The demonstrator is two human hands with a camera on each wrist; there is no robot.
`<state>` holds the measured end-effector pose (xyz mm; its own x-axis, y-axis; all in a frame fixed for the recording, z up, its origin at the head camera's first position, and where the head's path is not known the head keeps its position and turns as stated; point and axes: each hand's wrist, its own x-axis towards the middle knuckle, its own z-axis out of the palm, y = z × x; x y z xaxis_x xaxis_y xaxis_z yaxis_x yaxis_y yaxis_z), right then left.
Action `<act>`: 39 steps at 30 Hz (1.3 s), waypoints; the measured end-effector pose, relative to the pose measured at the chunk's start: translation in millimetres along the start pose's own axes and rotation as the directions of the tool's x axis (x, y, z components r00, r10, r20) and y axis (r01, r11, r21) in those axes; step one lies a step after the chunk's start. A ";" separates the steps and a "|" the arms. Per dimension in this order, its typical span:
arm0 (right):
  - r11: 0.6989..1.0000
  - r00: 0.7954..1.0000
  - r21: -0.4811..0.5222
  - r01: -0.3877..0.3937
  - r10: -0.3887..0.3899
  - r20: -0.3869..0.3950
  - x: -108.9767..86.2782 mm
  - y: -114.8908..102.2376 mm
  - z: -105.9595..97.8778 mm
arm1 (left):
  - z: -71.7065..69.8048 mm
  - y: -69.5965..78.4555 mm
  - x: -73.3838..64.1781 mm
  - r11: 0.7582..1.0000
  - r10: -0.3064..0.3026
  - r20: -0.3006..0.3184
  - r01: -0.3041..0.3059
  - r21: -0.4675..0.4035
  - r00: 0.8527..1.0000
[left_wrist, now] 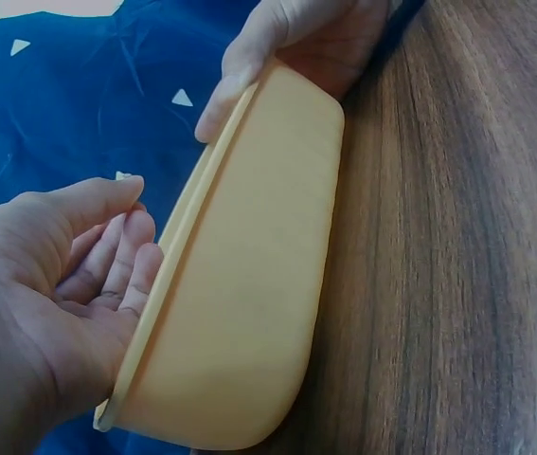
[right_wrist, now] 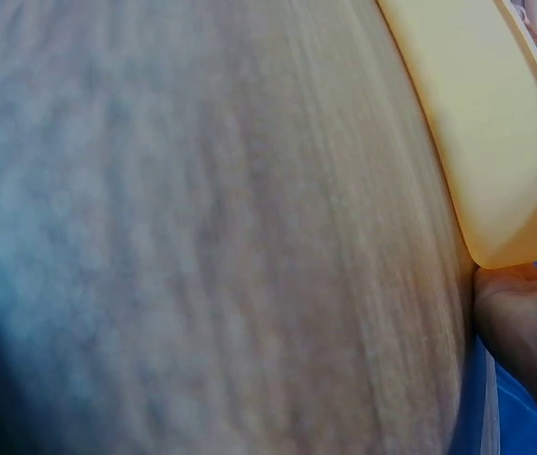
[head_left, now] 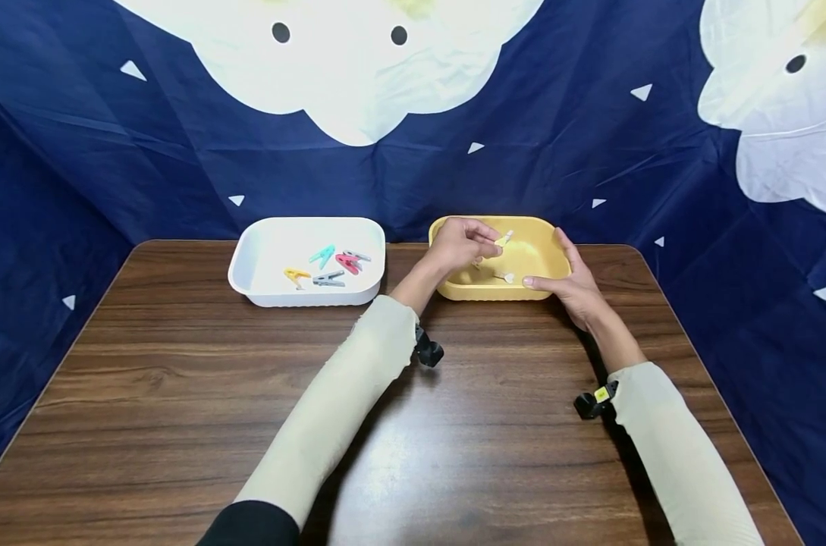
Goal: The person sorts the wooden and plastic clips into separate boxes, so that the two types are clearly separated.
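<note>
Over the yellow basin (head_left: 497, 293), my left hand (head_left: 456, 244) pinches a small pale yellow clip-like piece with a white end (head_left: 505, 238) between thumb and fingertips. In the left wrist view only a bit of that piece (left_wrist: 122, 176) shows past the left thumb (left_wrist: 107, 197). A similar small piece with a white end (head_left: 506, 277) lies on the basin floor below. At the basin's right end, my right hand (head_left: 575, 284) holds the rim, thumb over the front corner and fingers along the outer side. The right wrist view catches part of this hand (right_wrist: 528, 318) against the basin's corner.
Left of the yellow basin stands a white basin (head_left: 306, 299) holding several clothespins, among them a teal one (head_left: 323, 255), a red one (head_left: 347, 263) and a yellow one (head_left: 295, 275). Both basins sit at the wooden table's (head_left: 201, 379) back edge, before a blue curtain (head_left: 303, 174).
</note>
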<state>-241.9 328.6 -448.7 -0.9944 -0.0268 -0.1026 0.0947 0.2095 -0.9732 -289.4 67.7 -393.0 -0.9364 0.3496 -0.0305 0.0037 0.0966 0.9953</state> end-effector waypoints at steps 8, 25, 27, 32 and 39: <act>1.000 1.000 0.006 -0.009 0.009 -0.006 0.6 -0.1 0.8 | -0.3 2.1 5.6 0.999 -0.003 -0.011 0.003 0.037 1.000; 0.998 1.000 0.054 0.009 -0.009 -0.009 0.2 0.6 3.6 | 2.0 16.6 18.4 0.997 0.012 -0.056 -0.007 0.083 0.998; 0.998 1.000 0.058 0.008 -0.007 -0.008 0.0 0.9 3.7 | 2.8 16.7 18.5 0.996 0.017 -0.052 -0.013 0.083 0.999; 0.998 1.000 0.061 0.006 -0.005 -0.009 -0.9 0.7 3.8 | 3.7 17.5 16.8 0.995 0.028 -0.049 -0.023 0.092 0.998; 0.999 1.000 0.036 0.007 -0.007 -0.006 -1.7 -0.8 3.1 | 5.0 18.2 12.2 0.992 0.039 -0.019 -0.036 0.122 0.999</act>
<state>-240.1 325.4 -448.3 -0.9953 -0.0219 -0.0946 0.0894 0.1740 -0.9807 -299.0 78.4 -375.7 -0.9419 0.3357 0.0099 0.0803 0.1965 0.9772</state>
